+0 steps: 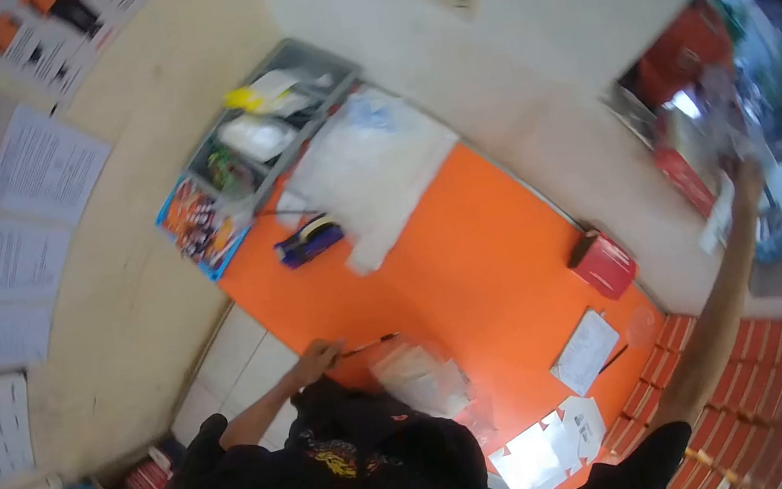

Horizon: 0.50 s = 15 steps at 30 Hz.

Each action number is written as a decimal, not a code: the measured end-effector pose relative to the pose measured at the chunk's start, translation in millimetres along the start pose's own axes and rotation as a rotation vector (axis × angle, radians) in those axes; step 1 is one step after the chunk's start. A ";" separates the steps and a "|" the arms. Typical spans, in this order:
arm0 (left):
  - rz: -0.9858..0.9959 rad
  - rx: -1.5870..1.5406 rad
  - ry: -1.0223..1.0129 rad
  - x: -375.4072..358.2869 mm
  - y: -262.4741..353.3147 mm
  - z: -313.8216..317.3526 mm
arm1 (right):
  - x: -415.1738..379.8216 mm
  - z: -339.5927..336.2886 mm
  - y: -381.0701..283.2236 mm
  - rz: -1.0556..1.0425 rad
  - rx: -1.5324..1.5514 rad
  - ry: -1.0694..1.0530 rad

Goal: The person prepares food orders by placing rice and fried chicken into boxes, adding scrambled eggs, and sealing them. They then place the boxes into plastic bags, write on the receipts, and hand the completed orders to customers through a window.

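My left hand (315, 360) is closed around one end of a dark pen (374, 344), low over the near left edge of the orange table (476, 272). Close by, in front of my body, lies a clear plastic packet (422, 382) with pale contents. My right arm stretches far out to the right, toward an opening in the wall. At its end, my right hand (743, 166) grips a thin, see-through plastic bag (723, 109). Its fingers are small and partly hidden by the bag. Something white hangs beside the wrist.
Across the table are white plastic bags (379, 165), a blue tape dispenser (310, 241) and a grey divided bin (299, 137). On the right stand a red box (603, 263), a notepad (584, 352), a flat white carton (548, 449) and stacked orange-red boxes (736, 385).
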<state>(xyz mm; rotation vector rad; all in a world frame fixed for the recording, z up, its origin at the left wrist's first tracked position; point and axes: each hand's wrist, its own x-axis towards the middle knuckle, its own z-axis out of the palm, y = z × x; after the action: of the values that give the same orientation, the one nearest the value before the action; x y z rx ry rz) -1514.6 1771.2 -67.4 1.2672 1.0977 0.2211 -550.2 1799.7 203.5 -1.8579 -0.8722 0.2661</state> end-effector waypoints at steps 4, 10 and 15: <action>0.063 0.236 0.397 -34.2 -45.7 -88.3 | -49.5 -3.2 -16.4 -0.048 -0.320 0.135; 0.290 0.179 0.874 14.8 7.3 -250.4 | -209.5 77.3 -72.2 -0.169 -0.545 0.243; 0.516 0.542 0.875 117.3 15.9 -409.3 | -464.4 196.5 -108.0 -0.146 -0.373 0.231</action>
<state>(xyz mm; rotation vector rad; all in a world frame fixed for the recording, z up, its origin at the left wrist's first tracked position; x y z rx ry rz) -1757.0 2121.5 -75.5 2.0217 1.6045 0.9884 -1035.7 1650.0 115.5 -2.1008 -0.9361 -0.2135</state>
